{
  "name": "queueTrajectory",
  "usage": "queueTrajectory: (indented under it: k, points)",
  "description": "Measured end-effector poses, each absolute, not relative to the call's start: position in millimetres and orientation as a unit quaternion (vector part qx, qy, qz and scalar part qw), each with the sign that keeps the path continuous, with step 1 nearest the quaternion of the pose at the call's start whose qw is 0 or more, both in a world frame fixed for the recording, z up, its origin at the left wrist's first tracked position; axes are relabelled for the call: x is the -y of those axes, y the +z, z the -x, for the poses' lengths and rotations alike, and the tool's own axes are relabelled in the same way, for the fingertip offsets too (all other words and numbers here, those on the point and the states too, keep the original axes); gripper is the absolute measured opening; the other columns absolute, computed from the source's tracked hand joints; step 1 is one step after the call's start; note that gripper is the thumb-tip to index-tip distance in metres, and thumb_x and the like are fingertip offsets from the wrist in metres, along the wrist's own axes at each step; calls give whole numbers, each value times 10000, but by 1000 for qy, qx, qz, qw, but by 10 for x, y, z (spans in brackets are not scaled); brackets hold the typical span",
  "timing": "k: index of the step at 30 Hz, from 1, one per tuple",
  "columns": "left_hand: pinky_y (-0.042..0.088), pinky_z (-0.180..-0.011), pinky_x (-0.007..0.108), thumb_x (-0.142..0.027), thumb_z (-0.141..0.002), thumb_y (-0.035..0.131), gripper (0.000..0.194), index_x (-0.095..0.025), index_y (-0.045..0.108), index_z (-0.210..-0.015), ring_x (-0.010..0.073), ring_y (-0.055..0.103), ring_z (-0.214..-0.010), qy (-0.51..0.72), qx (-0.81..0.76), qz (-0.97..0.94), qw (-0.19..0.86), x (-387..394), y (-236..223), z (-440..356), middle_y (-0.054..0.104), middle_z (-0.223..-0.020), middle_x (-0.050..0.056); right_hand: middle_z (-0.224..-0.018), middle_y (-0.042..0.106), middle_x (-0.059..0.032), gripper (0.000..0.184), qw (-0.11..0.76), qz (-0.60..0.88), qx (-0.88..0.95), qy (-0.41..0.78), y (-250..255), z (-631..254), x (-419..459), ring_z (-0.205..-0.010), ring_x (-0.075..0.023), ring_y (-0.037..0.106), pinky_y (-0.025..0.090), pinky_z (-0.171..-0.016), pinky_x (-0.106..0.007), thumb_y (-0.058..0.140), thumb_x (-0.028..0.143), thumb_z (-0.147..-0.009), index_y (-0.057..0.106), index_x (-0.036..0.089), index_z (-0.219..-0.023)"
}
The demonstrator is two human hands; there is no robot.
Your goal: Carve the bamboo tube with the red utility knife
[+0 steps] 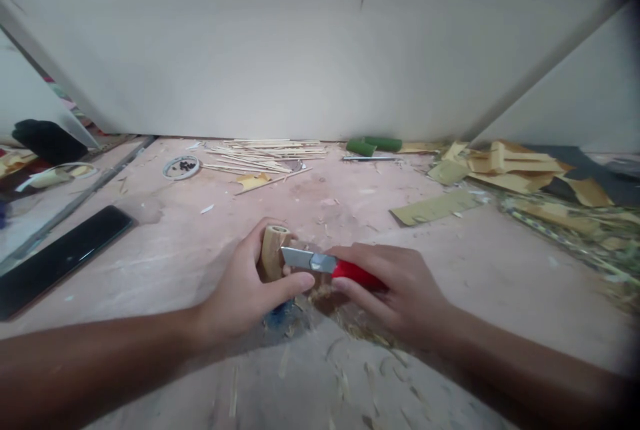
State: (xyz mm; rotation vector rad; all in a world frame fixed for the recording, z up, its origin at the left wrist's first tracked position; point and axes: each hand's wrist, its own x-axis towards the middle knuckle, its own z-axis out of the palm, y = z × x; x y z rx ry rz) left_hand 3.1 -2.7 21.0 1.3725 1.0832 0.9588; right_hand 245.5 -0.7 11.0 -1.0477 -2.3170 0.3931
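Note:
My left hand (243,283) is wrapped round a short, pale bamboo piece (273,253), held upright with its hollow top end showing. In my right hand (393,277) is a utility knife (357,273) with a red handle, its metal blade pointing left. The blade's tip is at the right side of the bamboo piece; whether it bites into the surface I cannot tell. My left thumb stretches out just below the blade. Thin curled shavings (345,323) lie on the table under and in front of both hands.
Thin wooden sticks (265,155) lie at the back, beside a round lid (181,167) holding dark bits. Two green tubes (361,147) are to their right. A black phone (65,257) lies at left, brown paper scraps (515,163) at right. A white panel (300,50) closes off the back.

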Motion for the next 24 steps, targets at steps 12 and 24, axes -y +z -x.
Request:
queueTrajectory:
  k: [12,24]
  points:
    - [521,-752,251,-229,-786,842,490,-236,636,-1230,166,664,-876,380,-489,-563,547,45,176,-84,712,-1021,-5,-950,787,-18,353,260,374,876,161,76,-2470,31,-786,-189,721,477,-702,-290,587,331,-1046,629,269,-1391]
    - [506,-725,250,-261,-799,833,421,-241,652,-1179,158,658,-824,368,-511,-599,494,44,153,-64,711,-941,-29,-944,772,20,371,258,381,867,189,68,-2463,48,-791,-154,709,468,-710,-265,590,288,-1048,612,301,-1418]
